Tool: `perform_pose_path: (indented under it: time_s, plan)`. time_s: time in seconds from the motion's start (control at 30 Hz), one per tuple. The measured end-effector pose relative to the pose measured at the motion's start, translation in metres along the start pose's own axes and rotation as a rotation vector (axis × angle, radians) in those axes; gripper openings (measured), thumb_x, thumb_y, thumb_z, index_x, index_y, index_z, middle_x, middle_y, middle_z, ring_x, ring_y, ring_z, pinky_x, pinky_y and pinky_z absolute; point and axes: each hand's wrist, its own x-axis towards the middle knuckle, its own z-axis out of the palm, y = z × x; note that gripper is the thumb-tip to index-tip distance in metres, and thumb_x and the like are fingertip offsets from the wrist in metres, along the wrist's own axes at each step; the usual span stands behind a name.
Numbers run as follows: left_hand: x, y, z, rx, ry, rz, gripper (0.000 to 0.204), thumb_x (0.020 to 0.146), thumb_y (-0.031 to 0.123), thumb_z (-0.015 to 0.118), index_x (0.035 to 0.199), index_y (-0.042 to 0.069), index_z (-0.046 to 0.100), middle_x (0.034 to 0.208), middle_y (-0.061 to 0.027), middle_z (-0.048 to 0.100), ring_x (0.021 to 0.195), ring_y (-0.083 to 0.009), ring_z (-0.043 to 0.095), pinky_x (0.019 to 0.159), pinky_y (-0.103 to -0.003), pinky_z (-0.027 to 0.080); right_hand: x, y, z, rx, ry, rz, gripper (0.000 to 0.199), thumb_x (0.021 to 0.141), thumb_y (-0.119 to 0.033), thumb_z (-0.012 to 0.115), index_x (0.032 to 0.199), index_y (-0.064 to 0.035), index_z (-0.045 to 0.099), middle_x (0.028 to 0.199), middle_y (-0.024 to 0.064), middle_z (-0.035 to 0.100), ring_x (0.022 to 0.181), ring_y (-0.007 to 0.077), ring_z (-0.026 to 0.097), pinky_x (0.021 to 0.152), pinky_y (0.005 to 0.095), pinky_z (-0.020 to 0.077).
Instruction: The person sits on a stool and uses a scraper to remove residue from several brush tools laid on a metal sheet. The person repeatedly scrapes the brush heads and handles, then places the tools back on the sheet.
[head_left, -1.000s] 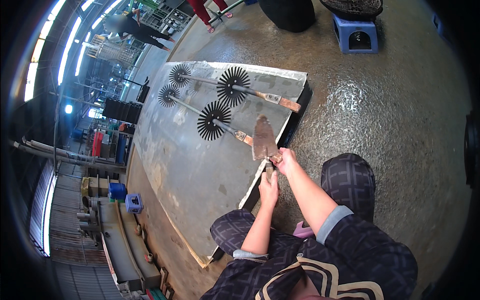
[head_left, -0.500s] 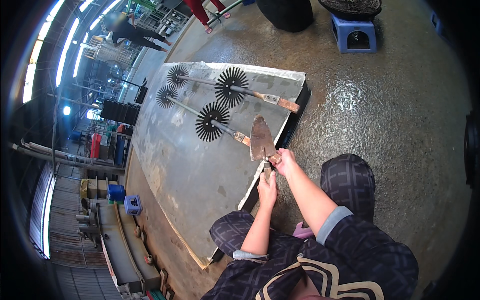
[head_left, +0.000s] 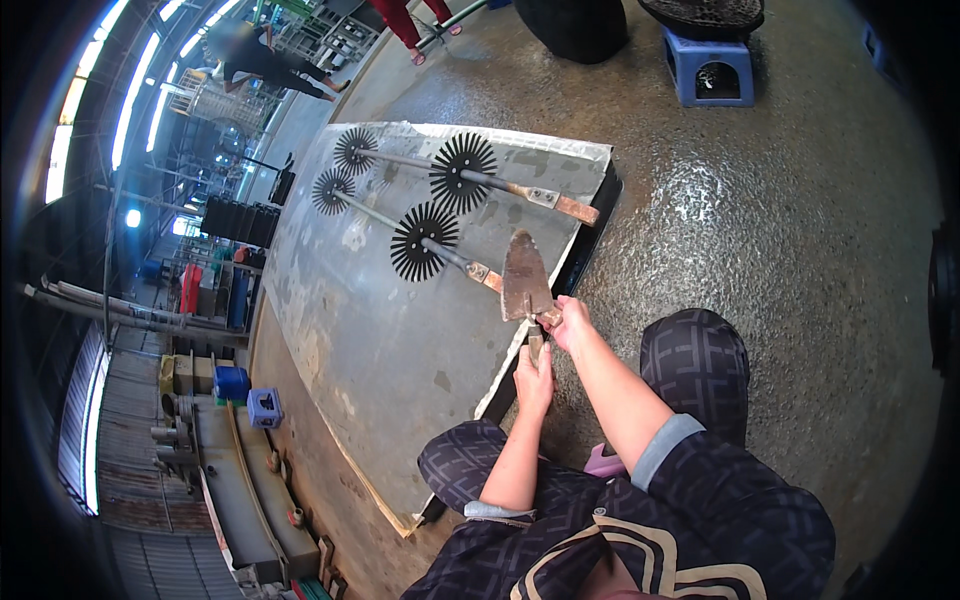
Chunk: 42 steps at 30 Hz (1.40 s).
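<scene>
My left hand [head_left: 534, 378] is closed around the wooden handle of a trowel [head_left: 525, 278]. Its rusty, pointed blade is tilted up and away from me over the edge of the flat metal-topped surface [head_left: 385, 375]. My right hand [head_left: 571, 322] is closed on the end of a wooden handle [head_left: 550, 316] just beside the trowel's neck. That handle lines up with the nearer slotted-disc tool [head_left: 425, 242], but the blade hides whether they join. Beyond it lies a second slotted-disc tool [head_left: 463, 174], its wooden end at the surface's right edge.
A blue plastic stool [head_left: 708, 75] bearing a dark basin [head_left: 705, 15] stands on the wet floor [head_left: 760, 220] at the far right, near a large black tub [head_left: 570, 28]. Blue containers [head_left: 232, 383] sit at the left. Two people stand at the back. My knees flank my arms.
My hands and the trowel stay almost still; the blade shifts very slightly. At the back, the person in dark clothes has moved a little.
</scene>
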Motion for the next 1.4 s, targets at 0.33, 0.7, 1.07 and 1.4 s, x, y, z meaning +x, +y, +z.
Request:
perform_pose_path:
  time_s: [0.33,0.7,1.07,1.4]
  plan:
    - [0.011,0.026,-0.027,0.192,-0.012,-0.086,0.036,0.085,0.035,0.053,0.099,0.002,0.052,0.05,-0.0091,0.053,0.041,-0.0186,0.054,0.043,-0.033,0.043,0.006,-0.004,-0.005,-0.024,-0.074,0.058,0.053,0.089,-0.046,0.031,0.109,0.0004,0.049,0.103,0.0156,0.056,0.081,0.0265,0.056,0.069,0.0406,0.0439]
    - [0.002,0.061,-0.073,0.776,-0.161,-0.002,0.046,0.083,0.039,0.051,0.106,-0.001,0.051,0.089,-0.0282,0.059,0.089,-0.0404,0.058,0.078,-0.045,0.045,-0.003,-0.007,0.005,0.167,-0.067,0.036,0.091,0.081,-0.07,0.02,0.126,0.0079,0.033,0.127,0.0234,0.04,0.115,0.0338,0.043,0.095,0.0487,0.0317]
    - [0.026,0.073,-0.092,0.974,-0.126,-0.012,0.045,0.083,0.041,0.049,0.102,0.0,0.051,0.087,-0.0264,0.06,0.088,-0.0423,0.057,0.076,-0.046,0.046,-0.029,-0.013,0.014,0.18,0.053,0.032,0.091,0.076,-0.076,0.023,0.139,-0.0131,0.009,0.14,0.0181,0.022,0.116,0.0353,0.042,0.094,0.0523,0.03]
    - [-0.01,0.082,-0.069,0.996,-0.256,0.027,0.045,0.083,0.04,0.05,0.104,0.0,0.05,0.089,-0.0281,0.059,0.089,-0.0416,0.057,0.078,-0.049,0.044,-0.021,-0.01,0.001,0.229,-0.271,-0.025,0.097,0.072,-0.081,0.02,0.141,-0.0169,0.0,0.144,0.015,0.015,0.123,0.0353,0.034,0.098,0.0506,0.0267]
